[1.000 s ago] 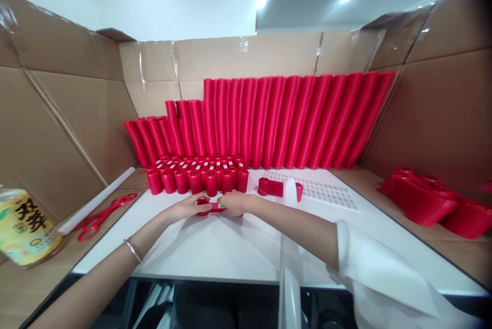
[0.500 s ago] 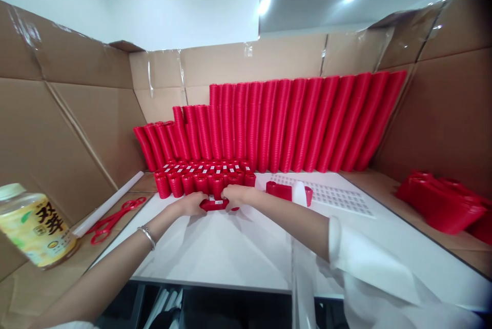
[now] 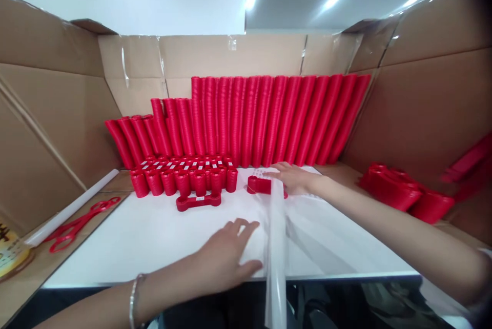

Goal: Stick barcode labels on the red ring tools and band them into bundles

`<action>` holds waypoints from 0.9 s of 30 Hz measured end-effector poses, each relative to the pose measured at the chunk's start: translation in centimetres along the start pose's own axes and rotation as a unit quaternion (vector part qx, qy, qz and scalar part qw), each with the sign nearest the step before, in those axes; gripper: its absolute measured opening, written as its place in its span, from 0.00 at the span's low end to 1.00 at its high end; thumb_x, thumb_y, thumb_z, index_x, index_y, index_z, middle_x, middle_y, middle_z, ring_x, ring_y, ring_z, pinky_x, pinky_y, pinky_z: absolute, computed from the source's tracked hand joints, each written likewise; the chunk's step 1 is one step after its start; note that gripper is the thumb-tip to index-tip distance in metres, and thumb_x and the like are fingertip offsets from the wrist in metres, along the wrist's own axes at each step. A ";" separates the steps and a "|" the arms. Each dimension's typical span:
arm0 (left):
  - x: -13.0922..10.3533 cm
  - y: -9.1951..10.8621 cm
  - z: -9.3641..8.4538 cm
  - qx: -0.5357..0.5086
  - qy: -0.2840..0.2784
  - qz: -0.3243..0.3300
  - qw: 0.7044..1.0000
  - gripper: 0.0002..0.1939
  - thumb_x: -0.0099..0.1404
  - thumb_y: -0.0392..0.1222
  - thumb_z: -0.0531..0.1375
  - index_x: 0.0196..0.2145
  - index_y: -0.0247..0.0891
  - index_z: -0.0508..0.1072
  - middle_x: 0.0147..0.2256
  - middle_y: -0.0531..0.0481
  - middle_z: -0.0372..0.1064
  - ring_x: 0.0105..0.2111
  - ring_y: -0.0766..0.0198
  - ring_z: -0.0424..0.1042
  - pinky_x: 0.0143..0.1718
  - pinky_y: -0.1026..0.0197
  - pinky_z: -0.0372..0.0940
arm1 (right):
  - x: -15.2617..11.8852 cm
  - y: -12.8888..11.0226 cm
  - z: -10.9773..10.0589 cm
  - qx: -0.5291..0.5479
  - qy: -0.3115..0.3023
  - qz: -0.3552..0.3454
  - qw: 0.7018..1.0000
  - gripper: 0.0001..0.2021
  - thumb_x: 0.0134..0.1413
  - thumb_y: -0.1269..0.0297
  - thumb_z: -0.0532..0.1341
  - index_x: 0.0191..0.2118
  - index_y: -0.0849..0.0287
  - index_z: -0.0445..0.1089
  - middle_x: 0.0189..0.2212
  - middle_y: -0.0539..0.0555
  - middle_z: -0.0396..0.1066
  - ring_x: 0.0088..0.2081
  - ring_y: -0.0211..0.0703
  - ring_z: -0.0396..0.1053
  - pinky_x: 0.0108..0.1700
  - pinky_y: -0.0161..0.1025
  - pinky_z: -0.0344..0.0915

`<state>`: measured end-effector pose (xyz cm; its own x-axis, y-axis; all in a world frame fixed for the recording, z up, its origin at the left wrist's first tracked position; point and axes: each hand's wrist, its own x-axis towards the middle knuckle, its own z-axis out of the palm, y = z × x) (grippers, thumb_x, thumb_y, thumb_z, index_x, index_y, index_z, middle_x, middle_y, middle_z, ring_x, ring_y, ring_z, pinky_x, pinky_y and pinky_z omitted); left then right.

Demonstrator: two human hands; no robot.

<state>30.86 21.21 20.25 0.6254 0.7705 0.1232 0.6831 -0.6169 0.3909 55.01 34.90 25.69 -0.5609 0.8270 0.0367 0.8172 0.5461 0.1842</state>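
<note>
My left hand [image 3: 230,252] is open above the white board [image 3: 154,237] near its front edge, fingers spread toward a translucent white strip of film [image 3: 277,247]. My right hand [image 3: 290,176] reaches over a sheet of small printed labels [image 3: 258,172], fingers stretched out and apart from each other. Just beside it lies a red bone-shaped plastic piece [image 3: 259,185], partly covered by the film. Another red bone-shaped piece with a white label [image 3: 200,201] lies in front of short labelled red stacks [image 3: 183,180]. Neither hand visibly holds anything.
Tall red stacks [image 3: 246,119] line the cardboard wall [image 3: 200,55] at the back. More red pieces [image 3: 390,188] sit at the right. On the left lie red scissors [image 3: 82,221], a white roll [image 3: 73,208] and a partly visible bottle [image 3: 13,252].
Both hands have let go of the labelled red piece, which lies before the short stacks. My left hand has come back toward me; my right hand has moved right. The view has shifted right.
</note>
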 end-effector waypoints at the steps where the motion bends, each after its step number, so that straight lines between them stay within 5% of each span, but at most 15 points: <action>1: 0.6 1.1 1.1 -0.003 -0.013 0.007 1.000 0.33 0.61 0.48 0.60 0.59 0.42 0.52 0.53 0.39 0.53 0.49 0.45 0.57 0.48 0.45 0.59 | -0.4 -0.1 0.3 -0.006 -0.008 -0.012 1.000 0.36 0.37 0.80 0.60 0.56 0.52 0.60 0.58 0.61 0.51 0.59 0.60 0.47 0.52 0.54 0.53; 5: 2.6 2.5 3.1 0.010 -0.054 0.031 0.998 0.31 0.57 0.44 0.62 0.56 0.42 0.56 0.53 0.40 0.52 0.48 0.44 0.56 0.43 0.45 0.63 | -2.4 0.0 1.3 -0.016 0.001 -0.065 0.998 0.25 0.44 0.76 0.58 0.52 0.57 0.65 0.59 0.60 0.50 0.61 0.55 0.42 0.56 0.53 0.44; 9: 2.4 0.8 1.6 0.008 -0.046 0.038 0.998 0.21 0.58 0.35 0.56 0.50 0.42 0.62 0.51 0.44 0.55 0.46 0.49 0.60 0.45 0.51 0.62 | -5.0 1.1 1.5 0.016 0.014 -0.059 0.998 0.10 0.49 0.70 0.57 0.38 0.60 0.71 0.46 0.59 0.65 0.52 0.50 0.58 0.54 0.48 0.49; 12: 1.1 -0.1 0.5 -0.022 -0.051 -0.004 0.998 0.12 0.64 0.42 0.53 0.46 0.42 0.65 0.44 0.46 0.61 0.42 0.52 0.64 0.44 0.53 0.62 | -7.3 1.4 1.9 0.066 0.002 -0.038 0.997 0.11 0.52 0.67 0.55 0.40 0.59 0.69 0.41 0.56 0.68 0.45 0.45 0.64 0.50 0.42 0.54; 16: -0.6 0.5 1.2 -0.014 -0.060 -0.038 0.997 0.27 0.60 0.51 0.61 0.54 0.42 0.59 0.48 0.44 0.59 0.45 0.48 0.61 0.46 0.51 0.60 | -10.4 0.5 3.7 0.132 -0.026 -0.019 0.991 0.23 0.50 0.54 0.59 0.52 0.55 0.64 0.48 0.55 0.65 0.49 0.45 0.62 0.51 0.37 0.56; 23: 0.4 0.1 2.6 0.160 0.004 0.040 0.986 0.14 0.60 0.26 0.54 0.43 0.37 0.64 0.41 0.45 0.62 0.39 0.52 0.61 0.38 0.53 0.60 | -12.8 -2.5 6.0 0.155 0.006 0.044 0.987 0.14 0.51 0.60 0.59 0.44 0.59 0.66 0.41 0.56 0.67 0.44 0.48 0.63 0.46 0.41 0.58; 27: 1.3 -2.1 2.0 0.167 0.050 0.061 0.983 0.10 0.59 0.25 0.55 0.36 0.37 0.62 0.41 0.46 0.60 0.39 0.54 0.60 0.37 0.55 0.59 | -11.6 -4.1 6.5 0.130 0.049 0.068 0.988 0.10 0.53 0.64 0.57 0.40 0.64 0.63 0.36 0.59 0.67 0.40 0.51 0.63 0.43 0.45 0.58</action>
<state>30.96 23.15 17.80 0.6813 0.6893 0.2464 0.7016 -0.7109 0.0490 59.04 23.96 18.08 -0.4433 0.8853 0.1400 0.8852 0.4570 -0.0871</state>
